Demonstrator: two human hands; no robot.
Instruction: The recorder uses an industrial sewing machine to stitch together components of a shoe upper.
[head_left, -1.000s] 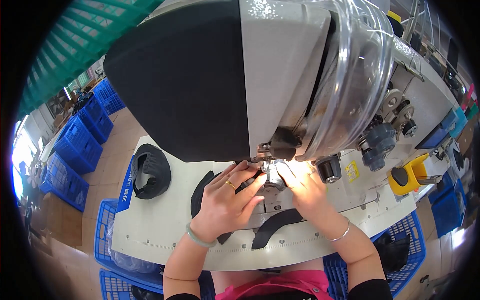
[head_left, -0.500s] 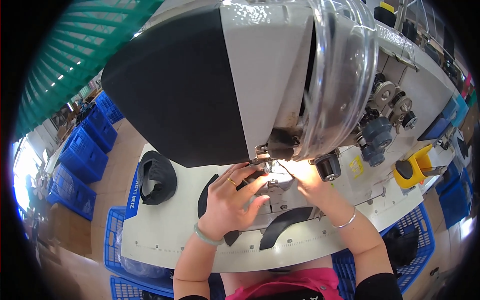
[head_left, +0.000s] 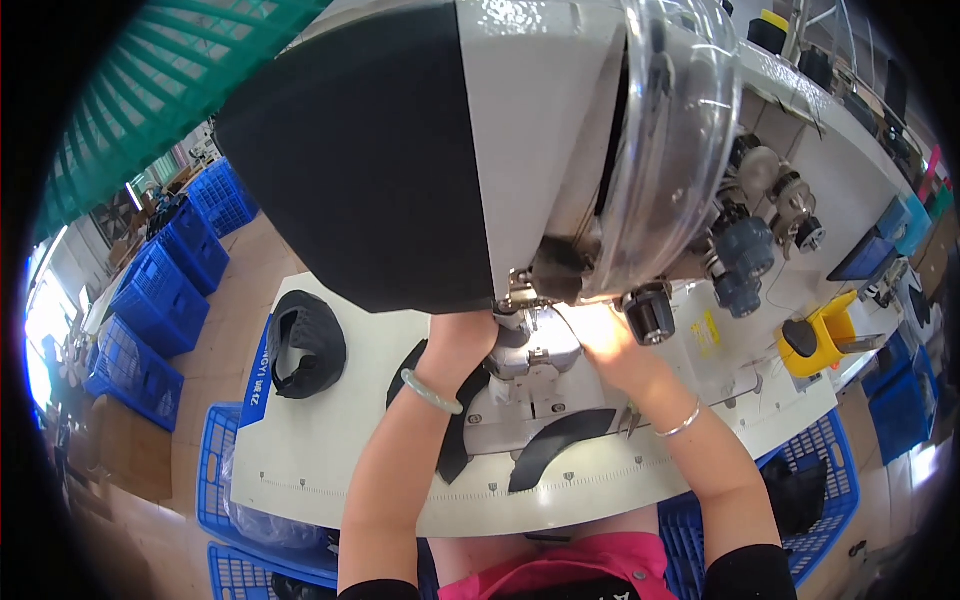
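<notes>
A large black-and-white sewing machine [head_left: 540, 120] fills the middle and hides much of my hands. My left hand [head_left: 462, 340] reaches past the left side of the lit metal stitching area [head_left: 535, 350], with its fingers out of sight behind the machine head. On the other side, my right hand [head_left: 606, 348] is close to the needle area; glare and the machine cover its fingers. A curved black fabric piece [head_left: 560, 442] lies on the table in front of the stitching area. Another dark curved piece [head_left: 456, 452] sits partly under my left forearm. What either hand holds cannot be seen.
At the table's left lies a black cap [head_left: 328, 340]. Blue crates [head_left: 215, 470] stand below the table's edges, with more along the left floor. A green fan guard [head_left: 170, 100] hangs upper left; a yellow holder [head_left: 830, 325] is at right.
My left hand has slid forward from beside the stitching area to behind the machine head, its fingers now hidden. The right hand stays near the needle. The whole view has shifted slightly.
</notes>
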